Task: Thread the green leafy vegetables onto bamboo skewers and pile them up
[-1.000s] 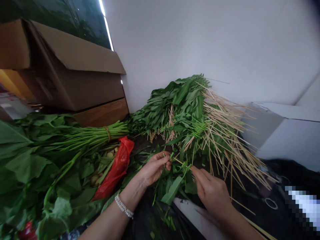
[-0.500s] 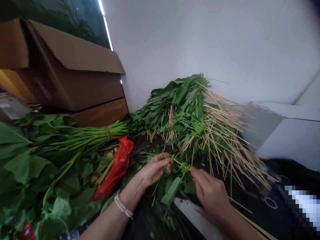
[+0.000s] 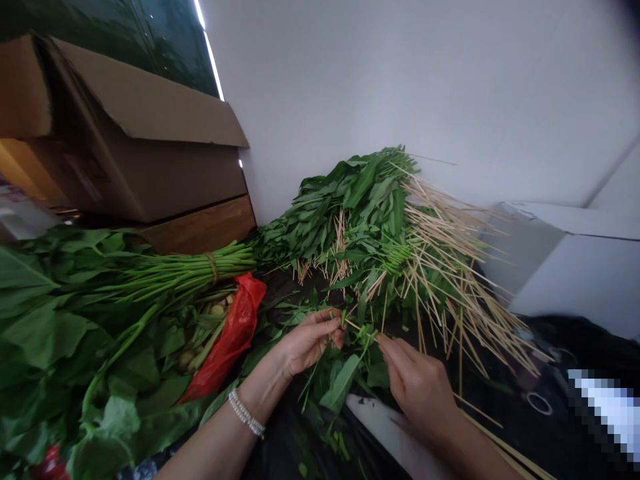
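Note:
My left hand (image 3: 315, 337), with a beaded bracelet (image 3: 245, 415) at its wrist, pinches a short green stem near the tip of a thin wooden skewer (image 3: 353, 324). My right hand (image 3: 415, 373) grips that skewer from the other side, fingers closed around it. Between the hands, a leafy green stem (image 3: 367, 332) is threaded on the skewer, and its long leaves (image 3: 341, 383) hang below. Behind my hands lies a heap of skewered greens (image 3: 350, 193), with many bare skewer ends (image 3: 450, 267) fanning out to the right.
At left lies a tied bunch of large-leafed greens (image 3: 175, 270) beside a red plastic bag (image 3: 233, 347). A cardboard box (image 3: 165, 173) stands behind it. White boxes (image 3: 575, 273) are at right, against a pale wall (image 3: 400, 80). Black plastic (image 3: 280, 440) covers the work surface.
Both hands keep nearly the same pose around the skewer. The whole view has shifted very slightly; nothing has been let go or picked up.

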Available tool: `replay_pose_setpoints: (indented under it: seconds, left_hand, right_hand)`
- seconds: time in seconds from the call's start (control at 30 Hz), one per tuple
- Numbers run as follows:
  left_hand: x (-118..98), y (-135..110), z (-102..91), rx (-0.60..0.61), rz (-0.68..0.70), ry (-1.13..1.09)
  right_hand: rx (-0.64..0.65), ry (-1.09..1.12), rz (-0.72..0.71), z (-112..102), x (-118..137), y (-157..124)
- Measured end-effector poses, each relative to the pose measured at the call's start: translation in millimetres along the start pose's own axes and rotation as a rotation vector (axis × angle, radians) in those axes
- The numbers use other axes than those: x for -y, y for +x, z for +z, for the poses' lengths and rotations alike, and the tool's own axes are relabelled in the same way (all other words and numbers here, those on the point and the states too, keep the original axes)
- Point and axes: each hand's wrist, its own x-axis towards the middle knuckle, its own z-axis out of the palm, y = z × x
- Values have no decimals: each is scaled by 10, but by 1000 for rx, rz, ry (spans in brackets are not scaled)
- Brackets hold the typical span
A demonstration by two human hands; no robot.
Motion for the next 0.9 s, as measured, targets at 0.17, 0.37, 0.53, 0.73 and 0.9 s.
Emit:
replay_pose_setpoints:
  seconds: [0.17,0.37,0.53,0.73,0.9]
  left_hand:
    - [-30,-17,18,-18,-24,-21]
    - [-52,-14,23,-12,-21,1]
    - [-32,-17,33,-6,-14,11]
    - [-41,-12,17,7,-30,49]
    - [-9,-18,52,2,-69,120]
  right_hand:
    - [14,-3,-7,-4,8,2]
    - [10,7,-8,-22,26,17]
    - [9,-2,-4,-24,36,22]
    - [5,0,-14,-23,28,22]
    - [17,-1,-28,-22,60,29]
